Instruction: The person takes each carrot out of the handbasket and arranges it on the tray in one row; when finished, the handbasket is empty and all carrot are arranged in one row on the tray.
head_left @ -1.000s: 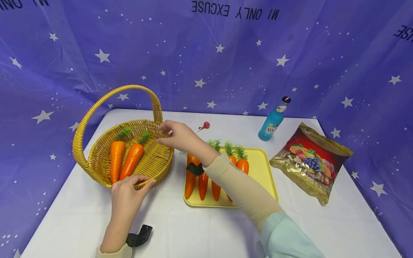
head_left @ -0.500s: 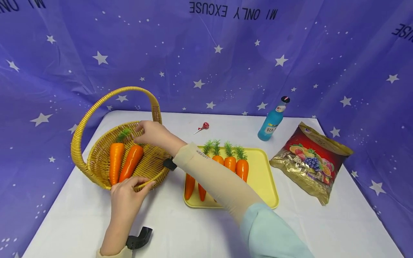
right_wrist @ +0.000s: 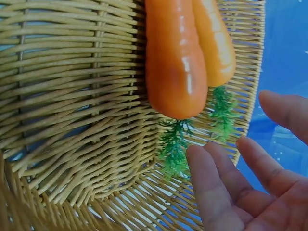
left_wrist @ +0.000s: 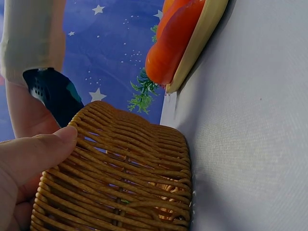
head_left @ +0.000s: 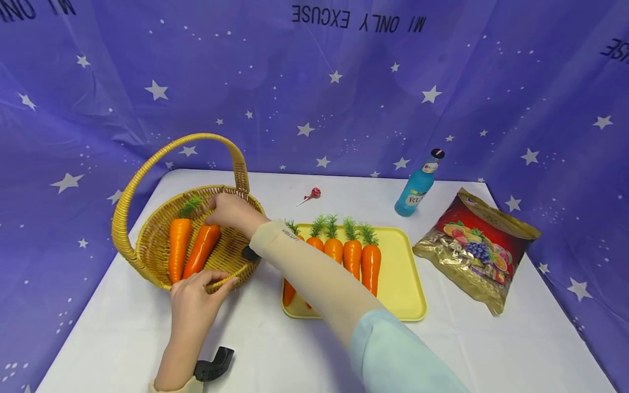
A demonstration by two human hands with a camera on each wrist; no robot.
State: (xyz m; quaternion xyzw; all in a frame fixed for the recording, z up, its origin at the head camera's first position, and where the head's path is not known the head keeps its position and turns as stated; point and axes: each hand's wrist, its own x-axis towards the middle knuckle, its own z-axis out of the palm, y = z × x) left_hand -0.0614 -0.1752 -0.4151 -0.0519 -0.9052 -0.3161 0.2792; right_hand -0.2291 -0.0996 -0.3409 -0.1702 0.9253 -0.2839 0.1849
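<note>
My left hand (head_left: 194, 297) grips the near rim of a yellow wicker basket (head_left: 227, 245) with a tall arched handle. In the left wrist view its thumb (left_wrist: 57, 144) presses the outside of the weave. Two orange carrots lie side by side in the basket, a left carrot (head_left: 179, 245) and a right carrot (head_left: 201, 251), green tops toward the back. My right hand (head_left: 233, 212) reaches inside over the right carrot's top. Seen from the right wrist, its fingers are extended, thumb apart, fingertips right at the green leaves (right_wrist: 175, 149), with nothing held.
A yellow tray (head_left: 400, 284) with several more carrots (head_left: 352, 256) stands right of the basket, partly under my right forearm. Behind it lies a red lollipop (head_left: 315, 193). A blue bottle (head_left: 415, 188) and a red-and-gold bag (head_left: 476, 245) stand at the right.
My right hand has moved left, from the basket's right rim to the right carrot's leafy top. The left hand keeps its hold on the near rim.
</note>
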